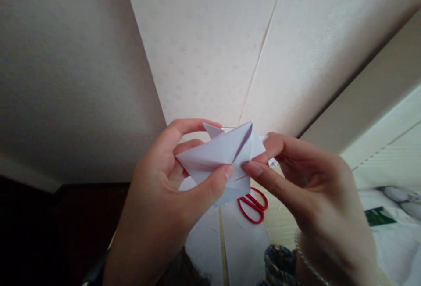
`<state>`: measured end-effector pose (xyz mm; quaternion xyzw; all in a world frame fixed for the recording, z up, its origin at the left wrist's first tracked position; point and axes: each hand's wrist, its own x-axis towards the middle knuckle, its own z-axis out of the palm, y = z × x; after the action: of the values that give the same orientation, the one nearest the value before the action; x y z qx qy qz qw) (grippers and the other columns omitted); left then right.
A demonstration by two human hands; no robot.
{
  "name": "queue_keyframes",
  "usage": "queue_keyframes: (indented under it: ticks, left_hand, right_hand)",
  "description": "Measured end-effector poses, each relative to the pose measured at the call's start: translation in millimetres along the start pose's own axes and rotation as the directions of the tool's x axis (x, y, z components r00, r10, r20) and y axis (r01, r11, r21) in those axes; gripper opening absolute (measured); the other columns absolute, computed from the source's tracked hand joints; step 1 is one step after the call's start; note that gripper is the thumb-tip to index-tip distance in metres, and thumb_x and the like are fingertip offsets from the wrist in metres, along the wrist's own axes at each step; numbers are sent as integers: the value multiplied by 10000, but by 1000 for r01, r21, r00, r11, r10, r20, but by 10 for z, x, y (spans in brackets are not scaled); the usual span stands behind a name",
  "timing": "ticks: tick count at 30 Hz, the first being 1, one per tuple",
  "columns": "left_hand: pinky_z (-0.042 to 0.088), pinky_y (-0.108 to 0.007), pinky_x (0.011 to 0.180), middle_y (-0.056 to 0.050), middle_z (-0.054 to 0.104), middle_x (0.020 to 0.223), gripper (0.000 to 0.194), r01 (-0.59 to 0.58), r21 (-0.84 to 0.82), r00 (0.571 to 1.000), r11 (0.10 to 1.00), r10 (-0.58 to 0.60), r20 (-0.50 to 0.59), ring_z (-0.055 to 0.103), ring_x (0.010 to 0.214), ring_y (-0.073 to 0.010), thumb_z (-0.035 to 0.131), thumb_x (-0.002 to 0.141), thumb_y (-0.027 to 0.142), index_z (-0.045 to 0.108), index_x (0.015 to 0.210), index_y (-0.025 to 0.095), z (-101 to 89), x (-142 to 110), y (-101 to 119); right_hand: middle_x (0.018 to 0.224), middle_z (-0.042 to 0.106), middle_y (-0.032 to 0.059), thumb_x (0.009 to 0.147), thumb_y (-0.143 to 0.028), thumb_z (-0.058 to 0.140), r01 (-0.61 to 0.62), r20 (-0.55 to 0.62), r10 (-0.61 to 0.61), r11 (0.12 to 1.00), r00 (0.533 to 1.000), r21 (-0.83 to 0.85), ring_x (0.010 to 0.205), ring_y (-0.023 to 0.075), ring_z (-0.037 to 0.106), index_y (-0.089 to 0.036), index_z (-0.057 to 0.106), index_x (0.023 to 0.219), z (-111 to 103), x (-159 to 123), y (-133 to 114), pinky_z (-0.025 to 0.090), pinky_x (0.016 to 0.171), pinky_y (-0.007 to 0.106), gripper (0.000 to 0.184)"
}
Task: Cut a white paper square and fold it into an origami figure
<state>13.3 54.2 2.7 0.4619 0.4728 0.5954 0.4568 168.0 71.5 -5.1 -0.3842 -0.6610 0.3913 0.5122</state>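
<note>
A piece of folded white paper (213,154) with pointed corners is held up in front of me between both hands. My left hand (171,185) is closed on its left side, the thumb pressing the front face and the fingers behind it. At the right edge, my right hand (305,180) pinches the paper between thumb and index finger. Part of the paper is covered by my thumbs and fingers. Below it, the red handles of a pair of scissors (252,207) show; their blades are hidden.
White paper sheets (243,242) lie on a light wooden table (283,207) under my hands. A pale patterned wall (204,49) rises behind, with a seam running down it. On the right are a white panel (388,115) and a white item with a green patch (379,216).
</note>
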Motion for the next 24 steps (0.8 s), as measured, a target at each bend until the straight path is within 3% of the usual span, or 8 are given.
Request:
queue_keyframes:
  ticks: [5,9,20,24]
  left_hand:
    - [534,-181,535,122,718,688,314,-20,18,1000,1000,20,-6,694,614,-122,769,690,119,645,901,317,6,18,-16]
    - [535,-196,562,116,706,660,327,-1,38,1000,999,1,-1,702,639,-138,765,682,126,641,913,322,30,27,-13]
    - [582,-248,630,98,694,652,305,24,76,1000,997,-24,-11,735,701,-188,770,670,175,628,900,317,78,-12,29]
    - [577,-254,587,81,701,684,275,24,99,1000,995,-23,-7,728,672,-193,763,681,219,626,900,312,69,-4,27]
  right_hand:
    - [722,665,-16,800,-273,777,-90,15,90,995,996,37,735,152,609,-220,659,716,-19,28,16,468,696,278,154]
    - [773,682,-11,768,-299,805,-85,25,84,994,996,61,812,170,642,-212,680,765,-47,68,33,486,766,292,152]
    - [676,643,-21,830,-270,742,-21,-73,22,1000,997,10,669,145,586,-227,641,711,-12,1,16,471,642,275,161]
    - [665,644,-22,820,-261,751,-22,-51,22,1000,998,2,686,154,602,-230,652,718,-21,15,19,473,649,277,145]
